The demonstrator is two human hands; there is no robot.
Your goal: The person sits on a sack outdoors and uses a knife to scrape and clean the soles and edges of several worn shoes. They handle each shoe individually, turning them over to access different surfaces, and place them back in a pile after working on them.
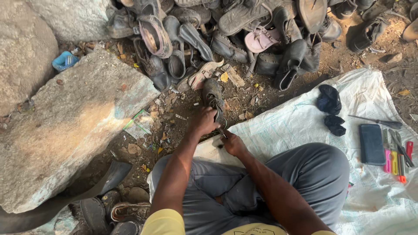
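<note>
Shoe [213,98] gripped by left hand [203,122]; right hand [234,144] just beside its heel seemingly pinches small tool; repair underway, unfinished.

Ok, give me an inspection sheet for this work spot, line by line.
Surface: white woven sheet spread on bare dirt ground.
Job's things: worn dark shoe, lying at the sheet's edge.
Clutter: heap of old shoes beyond; dark cloth; dark flat case; coloured hand tools on the sheet.
Grippers: left hand grips the shoe; right hand closed on a small tool too small to tell.
Cables: nothing seen.
Surroundings: large grey stone slab to the left, leaf litter, more shoes near the knee.
</note>
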